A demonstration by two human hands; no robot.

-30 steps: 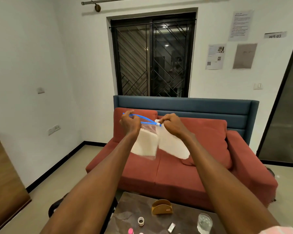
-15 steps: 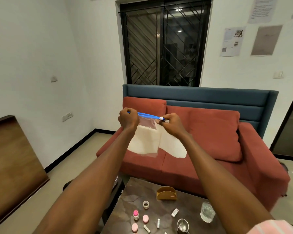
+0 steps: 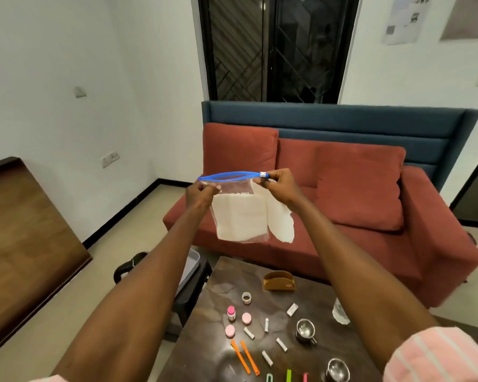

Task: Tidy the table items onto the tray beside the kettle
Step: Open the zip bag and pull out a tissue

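Your left hand (image 3: 200,193) pinches the left top corner of a clear zip bag (image 3: 239,213), and your right hand (image 3: 278,186) pinches the white slider at the other end of its blue zip. The bag hangs between them with folded white paper inside. Below your hands, the table (image 3: 218,354) carries small bottles, clips and steel cups (image 3: 305,330). Beyond your hands stands the red sofa (image 3: 342,194).

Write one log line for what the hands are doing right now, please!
left hand: pinches zip bag corner | right hand: pinches slider end | bag: open, held above table
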